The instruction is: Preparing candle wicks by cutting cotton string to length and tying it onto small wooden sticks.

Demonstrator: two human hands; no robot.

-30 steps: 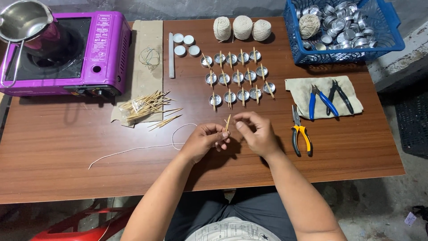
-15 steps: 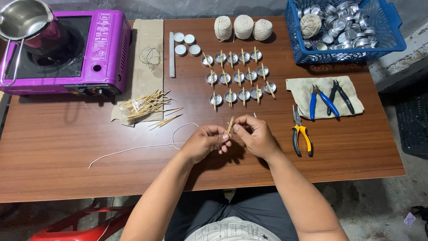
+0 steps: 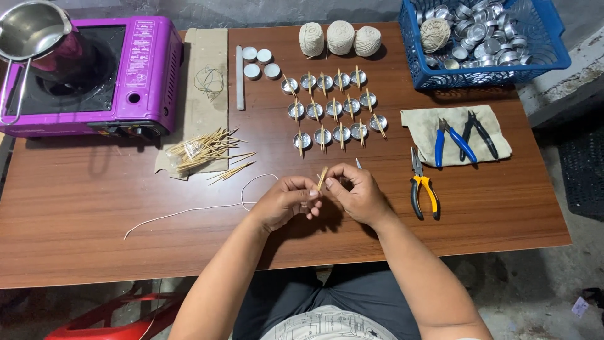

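My left hand [image 3: 286, 201] and my right hand [image 3: 355, 192] meet over the wooden table [image 3: 94, 239], both pinching a short wooden stick [image 3: 322, 177] held upright between their fingertips. A white string [image 3: 189, 211] trails left from my left hand across the table. Beyond the hands stand rows of small metal cups with sticks laid across them [image 3: 333, 110]. A pile of loose wooden sticks [image 3: 204, 151] lies to the left of them.
A purple portable stove [image 3: 132, 75] with a steel pot [image 3: 28, 34] sits far left. Three twine balls [image 3: 340, 38] stand at the back. A blue basket [image 3: 484, 75] holds several metal cups. Yellow pliers [image 3: 423, 186] and blue cutters [image 3: 454, 141] lie right.
My hands have stayed in place, the fingers shifting slightly around the stick. Nothing else on the table has moved.
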